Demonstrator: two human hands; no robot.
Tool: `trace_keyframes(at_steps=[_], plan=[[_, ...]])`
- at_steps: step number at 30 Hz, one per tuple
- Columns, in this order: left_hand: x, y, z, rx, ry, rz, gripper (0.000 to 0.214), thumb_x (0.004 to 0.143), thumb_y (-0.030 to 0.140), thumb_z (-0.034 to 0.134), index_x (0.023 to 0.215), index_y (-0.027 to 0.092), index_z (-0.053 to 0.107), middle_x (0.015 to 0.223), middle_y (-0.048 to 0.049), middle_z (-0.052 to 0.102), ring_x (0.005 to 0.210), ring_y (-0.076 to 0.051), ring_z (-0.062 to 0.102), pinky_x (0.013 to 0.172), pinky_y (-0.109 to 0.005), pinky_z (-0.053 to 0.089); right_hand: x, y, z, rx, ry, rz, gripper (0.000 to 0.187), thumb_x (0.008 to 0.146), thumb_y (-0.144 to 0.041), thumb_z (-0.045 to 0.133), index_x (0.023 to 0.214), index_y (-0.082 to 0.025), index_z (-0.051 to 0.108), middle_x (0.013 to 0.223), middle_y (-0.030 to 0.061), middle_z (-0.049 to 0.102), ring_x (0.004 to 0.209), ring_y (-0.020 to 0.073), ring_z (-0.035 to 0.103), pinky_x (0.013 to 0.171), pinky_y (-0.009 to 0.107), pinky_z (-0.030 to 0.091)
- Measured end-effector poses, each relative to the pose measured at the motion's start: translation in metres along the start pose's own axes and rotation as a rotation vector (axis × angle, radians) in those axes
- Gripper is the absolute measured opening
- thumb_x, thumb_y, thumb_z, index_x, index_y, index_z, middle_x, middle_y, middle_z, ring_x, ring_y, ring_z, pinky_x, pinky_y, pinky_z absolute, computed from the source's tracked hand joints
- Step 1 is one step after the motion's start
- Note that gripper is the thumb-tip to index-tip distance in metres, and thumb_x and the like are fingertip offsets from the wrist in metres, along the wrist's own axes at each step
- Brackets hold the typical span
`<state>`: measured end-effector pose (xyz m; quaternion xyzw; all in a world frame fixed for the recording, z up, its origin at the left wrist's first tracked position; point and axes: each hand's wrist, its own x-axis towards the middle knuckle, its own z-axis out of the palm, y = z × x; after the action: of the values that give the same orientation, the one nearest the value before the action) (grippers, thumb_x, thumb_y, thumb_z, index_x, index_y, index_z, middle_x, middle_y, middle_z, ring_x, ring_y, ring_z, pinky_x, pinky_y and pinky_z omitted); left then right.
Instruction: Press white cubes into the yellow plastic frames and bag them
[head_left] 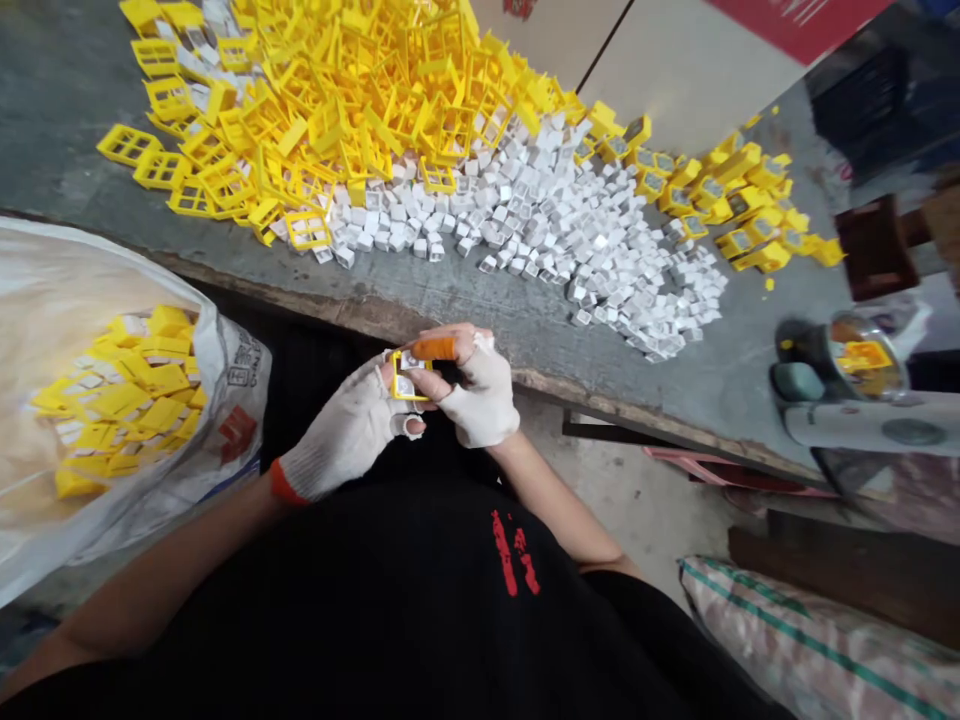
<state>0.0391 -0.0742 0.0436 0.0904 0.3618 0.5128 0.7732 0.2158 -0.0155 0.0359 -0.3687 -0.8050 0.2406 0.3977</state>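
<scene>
My left hand [349,425], in a white fingerless glove with a red cuff, grips a small yellow plastic frame [409,397] by its left side. White pieces show inside the frame's openings. My right hand [480,390], also gloved, has orange tape round one finger. Its thumb and taped finger are closed over the right part of the frame, hiding some of it. Both hands are in front of my body, just off the table edge. Beyond them on the table lie a heap of yellow frames [330,90] and a spread of small white plastic cubes [540,210].
At the left, a white bag [232,350] stands open with yellow and white pieces [142,395] in it. Yellow blocks [750,210] lie at the table's [465,285] right side, near a clear jar [870,355]. A striped sack [795,630] lies low at the right.
</scene>
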Motion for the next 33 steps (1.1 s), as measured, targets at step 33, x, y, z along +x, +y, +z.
trace_keyframes(at_steps=[33], plan=[[0.012, 0.024, -0.021, 0.000, 0.067, 0.135, 0.037, 0.089, 0.042, 0.093, 0.116, 0.022, 0.078, 0.103, -0.0074, 0.083, 0.081, -0.024, 0.081, 0.062, -0.030, 0.063, 0.140, 0.085, -0.008, -0.718, -0.319, 0.243, 0.022, 0.102, -0.025, 0.063, 0.114, -0.021, 0.081, 0.120, 0.0140, 0.084, 0.123, 0.0381, 0.069, 0.113, 0.061, 0.044]])
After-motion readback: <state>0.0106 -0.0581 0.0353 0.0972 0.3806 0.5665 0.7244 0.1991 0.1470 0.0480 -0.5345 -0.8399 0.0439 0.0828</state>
